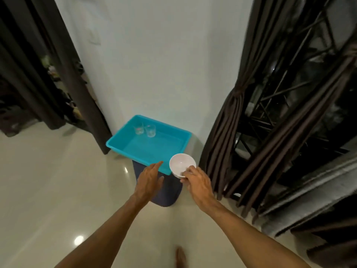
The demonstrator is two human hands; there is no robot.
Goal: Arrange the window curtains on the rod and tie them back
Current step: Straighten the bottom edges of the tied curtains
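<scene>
left curtain [25,64] hangs straight, well left of blue tray [119,151] | left hand [149,180] flat, fingers straight, holding nothing, at tray's near rim | right hand [197,182] pinches white bowl [180,163] at tray's right corner | right curtain [228,120] just right of tray, upright, cinched by tie [236,92]; right hand nearer, likely must shed bowl first

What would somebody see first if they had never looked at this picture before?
The bright turquoise tray in the middle jumps out first, with two clear glasses in its far corner. Just in front of it, the right hand grips a white bowl by its rim, and the left hand reaches open toward the tray's near edge. On the right hangs a dark brown curtain, gathered in with a tie.
</scene>
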